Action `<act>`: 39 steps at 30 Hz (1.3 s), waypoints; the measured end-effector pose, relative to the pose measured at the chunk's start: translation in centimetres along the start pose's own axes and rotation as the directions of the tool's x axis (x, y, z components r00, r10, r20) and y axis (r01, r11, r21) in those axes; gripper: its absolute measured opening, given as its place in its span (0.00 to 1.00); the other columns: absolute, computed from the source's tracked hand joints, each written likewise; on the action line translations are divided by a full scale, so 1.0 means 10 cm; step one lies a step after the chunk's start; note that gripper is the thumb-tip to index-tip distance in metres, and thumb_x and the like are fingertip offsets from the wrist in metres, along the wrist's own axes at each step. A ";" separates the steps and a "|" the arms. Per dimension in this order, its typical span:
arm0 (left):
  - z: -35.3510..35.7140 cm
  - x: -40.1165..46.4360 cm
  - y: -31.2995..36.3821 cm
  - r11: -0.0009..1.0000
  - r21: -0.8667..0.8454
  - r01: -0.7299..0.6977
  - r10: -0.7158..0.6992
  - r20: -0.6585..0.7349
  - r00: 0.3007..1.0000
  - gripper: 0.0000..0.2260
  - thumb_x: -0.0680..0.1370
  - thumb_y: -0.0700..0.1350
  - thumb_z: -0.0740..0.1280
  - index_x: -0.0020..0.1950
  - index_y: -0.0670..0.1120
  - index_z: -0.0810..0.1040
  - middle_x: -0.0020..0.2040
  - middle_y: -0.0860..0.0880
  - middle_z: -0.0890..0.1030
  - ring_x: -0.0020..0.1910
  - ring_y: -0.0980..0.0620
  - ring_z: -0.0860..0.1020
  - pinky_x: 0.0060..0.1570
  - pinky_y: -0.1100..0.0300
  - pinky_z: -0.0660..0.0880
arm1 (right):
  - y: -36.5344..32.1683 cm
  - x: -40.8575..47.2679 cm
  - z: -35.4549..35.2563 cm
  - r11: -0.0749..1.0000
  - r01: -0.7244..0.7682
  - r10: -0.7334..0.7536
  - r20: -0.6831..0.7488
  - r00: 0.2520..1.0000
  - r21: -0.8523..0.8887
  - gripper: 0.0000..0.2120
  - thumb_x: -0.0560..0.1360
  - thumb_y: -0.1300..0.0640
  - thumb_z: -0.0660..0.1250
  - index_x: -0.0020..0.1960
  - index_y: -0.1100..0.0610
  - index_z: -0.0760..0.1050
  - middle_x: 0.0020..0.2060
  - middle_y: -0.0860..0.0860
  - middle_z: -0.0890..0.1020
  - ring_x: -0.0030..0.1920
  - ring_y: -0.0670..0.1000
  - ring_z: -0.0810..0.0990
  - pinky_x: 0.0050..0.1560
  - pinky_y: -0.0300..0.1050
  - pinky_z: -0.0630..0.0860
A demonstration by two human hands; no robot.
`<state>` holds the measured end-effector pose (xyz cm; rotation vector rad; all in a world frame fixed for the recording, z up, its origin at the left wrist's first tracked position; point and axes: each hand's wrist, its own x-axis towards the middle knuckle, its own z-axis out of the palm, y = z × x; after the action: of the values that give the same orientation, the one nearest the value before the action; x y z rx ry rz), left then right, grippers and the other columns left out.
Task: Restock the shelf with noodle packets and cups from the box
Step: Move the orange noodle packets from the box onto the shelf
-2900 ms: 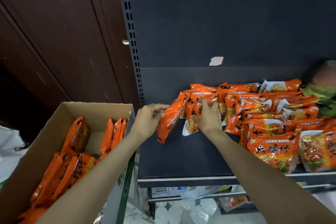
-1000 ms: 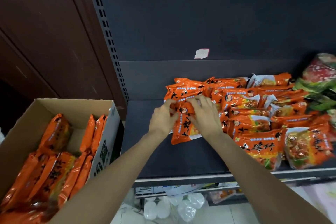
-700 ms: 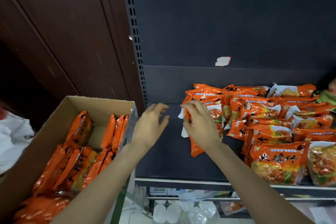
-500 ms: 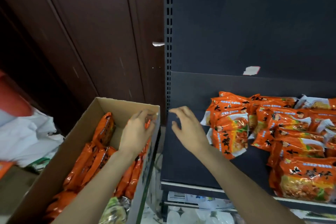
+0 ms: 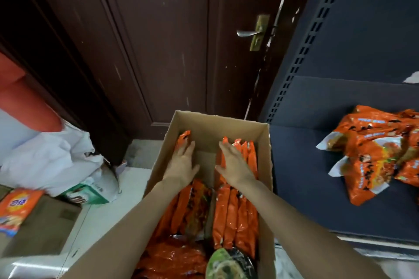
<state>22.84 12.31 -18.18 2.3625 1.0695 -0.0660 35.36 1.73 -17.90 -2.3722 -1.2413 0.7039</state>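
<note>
Hands, left (image 5: 182, 164) and right (image 5: 234, 164), reach into box (image 5: 264, 133), fingers spread flat against orange packets (image 5: 235, 215), gripping nothing.

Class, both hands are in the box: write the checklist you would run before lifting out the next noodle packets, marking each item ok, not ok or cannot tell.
1. Left hand on a packet: ok.
2. Right hand on the upright packets: ok.
3. Fingers closed in a firm grip: not ok, both hands lie open.
4. Cardboard box still stocked: ok.
5. Bare room on the shelf beside the stacked packets: ok.
6. Noodle cup undamaged: cannot tell.
</note>
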 end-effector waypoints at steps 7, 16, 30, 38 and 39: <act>0.26 0.15 -0.29 0.995 0.093 -0.042 0.044 -0.016 0.999 0.35 0.79 0.44 0.63 0.78 0.46 0.43 0.77 0.46 0.35 0.76 0.48 0.38 0.73 0.58 0.40 | 0.14 0.15 0.31 0.990 -0.093 0.092 -0.017 0.996 -0.108 0.36 0.76 0.58 0.67 0.77 0.54 0.51 0.76 0.53 0.52 0.76 0.54 0.51 0.76 0.48 0.51; 0.36 0.21 -0.27 0.994 -0.101 -0.038 0.022 -0.161 0.987 0.30 0.78 0.32 0.58 0.77 0.48 0.53 0.77 0.50 0.53 0.74 0.49 0.55 0.75 0.54 0.52 | 0.12 0.23 0.39 0.993 -0.111 0.113 -0.088 0.990 0.027 0.39 0.71 0.59 0.72 0.76 0.53 0.56 0.67 0.53 0.62 0.69 0.51 0.64 0.72 0.44 0.62; 0.19 0.15 -0.20 0.970 -0.235 -0.059 -0.009 -0.279 0.960 0.16 0.77 0.33 0.63 0.65 0.39 0.75 0.72 0.45 0.67 0.69 0.50 0.67 0.65 0.72 0.58 | -0.03 0.27 0.22 0.967 -0.137 0.183 -0.212 0.960 0.214 0.24 0.74 0.62 0.68 0.69 0.60 0.69 0.62 0.56 0.77 0.63 0.54 0.76 0.65 0.46 0.71; -0.17 0.02 -0.06 0.950 -0.300 -0.092 -0.030 -0.380 0.925 0.08 0.76 0.34 0.65 0.51 0.41 0.81 0.59 0.43 0.78 0.60 0.47 0.76 0.60 0.62 0.69 | -0.27 0.07 -0.08 0.957 -0.029 0.139 -0.369 0.919 0.289 0.13 0.74 0.64 0.65 0.57 0.57 0.80 0.51 0.50 0.83 0.53 0.47 0.80 0.53 0.31 0.69; -0.22 -0.03 -0.04 0.945 -0.312 -0.103 -0.032 -0.399 0.916 0.07 0.76 0.35 0.65 0.50 0.42 0.81 0.55 0.45 0.80 0.55 0.48 0.78 0.55 0.64 0.70 | -0.31 0.03 -0.15 0.957 -0.018 0.136 -0.390 0.911 0.291 0.13 0.74 0.64 0.65 0.57 0.56 0.80 0.52 0.50 0.83 0.54 0.47 0.80 0.53 0.30 0.68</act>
<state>21.97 13.41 -16.40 2.1327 1.1162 0.5913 34.36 3.48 -15.15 -2.1889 -0.8138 0.3498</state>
